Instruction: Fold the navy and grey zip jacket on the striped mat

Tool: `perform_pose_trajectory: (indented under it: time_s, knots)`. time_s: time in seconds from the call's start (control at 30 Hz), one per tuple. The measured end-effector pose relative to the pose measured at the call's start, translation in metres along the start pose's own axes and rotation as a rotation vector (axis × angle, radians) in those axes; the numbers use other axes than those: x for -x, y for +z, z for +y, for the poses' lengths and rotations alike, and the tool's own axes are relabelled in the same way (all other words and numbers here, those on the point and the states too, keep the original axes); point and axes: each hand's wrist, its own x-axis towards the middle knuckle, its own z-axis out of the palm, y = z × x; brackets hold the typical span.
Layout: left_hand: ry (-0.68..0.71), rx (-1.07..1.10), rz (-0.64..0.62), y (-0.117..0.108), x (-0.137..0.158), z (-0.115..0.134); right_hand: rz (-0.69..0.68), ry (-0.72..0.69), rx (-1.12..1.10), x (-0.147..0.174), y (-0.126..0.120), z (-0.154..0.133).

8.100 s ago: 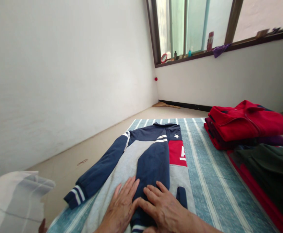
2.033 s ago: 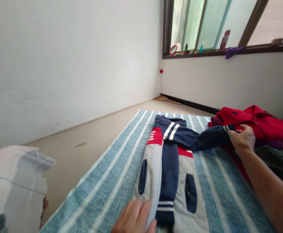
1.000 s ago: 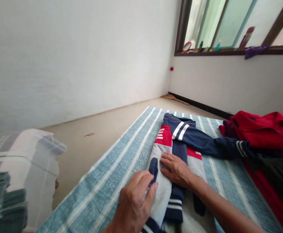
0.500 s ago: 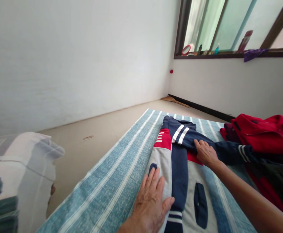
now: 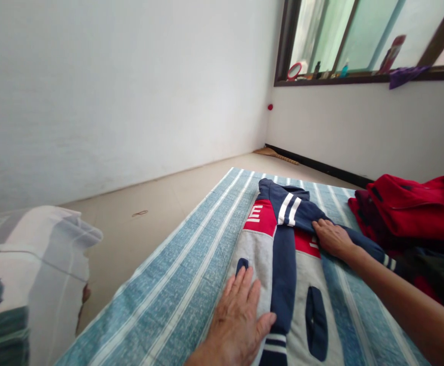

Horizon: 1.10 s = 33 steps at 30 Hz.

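A grey, red and navy sweatshirt [image 5: 258, 245] lies on the blue striped sheet [image 5: 179, 269], its collar end away from me. One navy sleeve [image 5: 285, 274] is folded down along its middle, with the white-striped cuff toward me. My left hand [image 5: 239, 310] rests flat on the grey body beside a navy pocket trim, fingers spread. Across the upper chest the other sleeve [image 5: 301, 211] stretches out to the right. My right hand [image 5: 332, 238] has its fingers bent around that sleeve's middle; the fingertips are partly hidden.
A pile of red clothes [image 5: 416, 208] sits right of the sweatshirt, dark garments [image 5: 439, 274] in front of it. At the left stands a plastic-wrapped bundle [image 5: 61, 259]. Beyond the sheet are a brush-like broom [image 5: 277, 153] and a window sill with small items.
My right hand has moved slightly right and down with the sleeve, baring more of the red chest panel. The cuff sits lower. My left hand stays flat on the sweatshirt.
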Motion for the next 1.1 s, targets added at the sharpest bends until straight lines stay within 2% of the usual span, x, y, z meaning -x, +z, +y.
perform_pose_trajectory:
  time_s: [0.07, 0.13, 0.23, 0.3, 0.4, 0.5, 0.6, 0.63, 0.73, 0.8, 0.87, 0.97, 1.1]
  knots:
    - [-0.004, 0.008, 0.021, 0.003, 0.000, 0.001, -0.008, 0.020, -0.007, 0.004, 0.013, -0.007]
    - [-0.003, 0.015, 0.027, 0.003, -0.001, 0.002, -0.014, 0.034, -0.019, 0.006, 0.014, -0.008]
    - [-0.010, 0.033, 0.015, 0.001, -0.002, 0.005, -0.018, 0.024, -0.043, 0.008, 0.001, -0.009]
    - [-0.021, 0.054, 0.020, -0.001, -0.004, 0.007, 0.046, -0.026, -0.093, 0.014, -0.014, -0.020]
    - [-0.032, 0.095, 0.038, -0.002, -0.006, 0.009, 0.220, -0.220, -0.268, 0.041, -0.040, -0.057]
    - [-0.043, 0.146, 0.035, -0.002, -0.007, 0.008, 0.404, -0.471, -0.480, 0.087, -0.066, -0.108]
    - [-0.052, 0.242, 0.066, -0.001, -0.005, 0.003, 0.480, -0.687, -0.655, 0.136, -0.083, -0.147]
    - [-0.053, 0.275, 0.085, -0.002, -0.002, 0.001, 0.470, -0.722, -0.684, 0.150, -0.087, -0.155]
    - [-0.050, 0.372, 0.191, -0.004, 0.010, -0.007, 0.472, -0.685, -0.704, 0.179, -0.089, -0.166]
    - [-0.048, 0.439, 0.279, -0.007, 0.020, -0.012, 0.450, -0.685, -0.706, 0.189, -0.089, -0.166]
    - [-0.052, 0.487, 0.350, -0.009, 0.031, -0.016, 0.383, -0.746, -0.705, 0.194, -0.089, -0.166]
    - [-0.053, 0.425, 0.356, -0.009, 0.046, -0.018, 0.263, -0.807, -0.705, 0.198, -0.090, -0.169]
    - [-0.005, 0.200, 0.251, 0.003, 0.060, -0.012, 0.180, -0.760, -0.753, 0.200, -0.080, -0.179]
